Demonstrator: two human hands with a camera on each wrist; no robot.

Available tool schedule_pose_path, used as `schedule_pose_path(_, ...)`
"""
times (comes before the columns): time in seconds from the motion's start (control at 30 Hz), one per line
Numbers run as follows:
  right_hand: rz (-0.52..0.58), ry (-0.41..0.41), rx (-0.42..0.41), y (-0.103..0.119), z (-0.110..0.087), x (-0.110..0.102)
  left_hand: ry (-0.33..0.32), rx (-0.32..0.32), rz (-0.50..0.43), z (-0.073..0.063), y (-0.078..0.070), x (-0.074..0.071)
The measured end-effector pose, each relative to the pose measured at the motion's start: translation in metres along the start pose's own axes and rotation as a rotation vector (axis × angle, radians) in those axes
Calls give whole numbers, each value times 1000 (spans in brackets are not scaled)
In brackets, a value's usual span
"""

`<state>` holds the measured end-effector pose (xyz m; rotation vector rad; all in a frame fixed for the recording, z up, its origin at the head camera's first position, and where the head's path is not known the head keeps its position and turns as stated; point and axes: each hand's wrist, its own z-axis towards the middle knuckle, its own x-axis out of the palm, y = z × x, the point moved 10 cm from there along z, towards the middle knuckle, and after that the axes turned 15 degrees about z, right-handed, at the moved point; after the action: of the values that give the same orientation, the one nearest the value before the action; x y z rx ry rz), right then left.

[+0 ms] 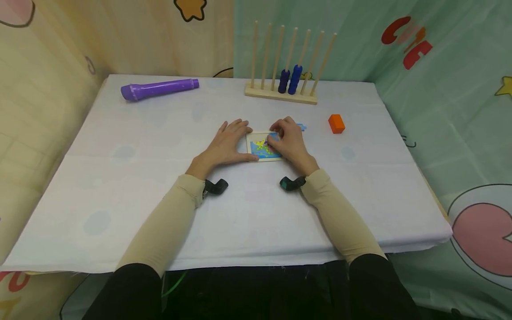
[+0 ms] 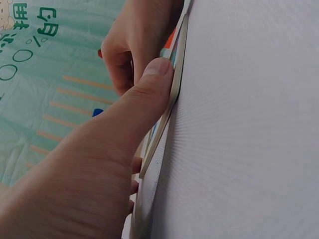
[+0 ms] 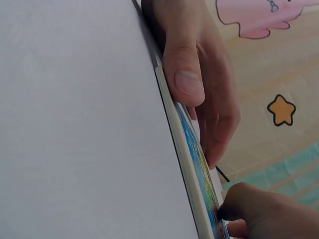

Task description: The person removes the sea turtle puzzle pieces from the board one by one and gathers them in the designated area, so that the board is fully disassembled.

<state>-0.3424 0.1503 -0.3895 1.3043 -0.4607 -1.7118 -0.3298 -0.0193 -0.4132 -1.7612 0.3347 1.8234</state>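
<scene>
A small wooden-framed picture puzzle [image 1: 269, 159], blue with yellow and green, lies on the table before me in the head view. My left hand [image 1: 225, 146] steadies its left side: the thumb rests on the near corner, and the nearly straight fingers reach to the far corner. Over the right part of the puzzle, my right hand [image 1: 291, 143] has its fingers curled and its thumb and forefinger together at the picture. A puzzle piece [image 3: 218, 213], mostly hidden, shows dark at those fingertips in the right wrist view. Just beyond the right hand lies a light-blue piece [image 1: 302, 127], partly covered.
A white cloth covers the table [image 1: 240, 222]. At the back stands a wooden peg rack [image 1: 280, 94] with blue beads on two pegs. A purple toy microphone [image 1: 160, 89] lies at the back left, an orange block [image 1: 336, 123] to the right. Printed curtains hang around.
</scene>
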Motion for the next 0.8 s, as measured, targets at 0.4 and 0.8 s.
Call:
schedule_pose_path(0.4,-107,-50,-17,12,3,-4,2,-3,10,3,2,-2)
schedule_pose_path(0.8,-19,-14,1,3,2,-5,0,-2,-6,0,2,-1)
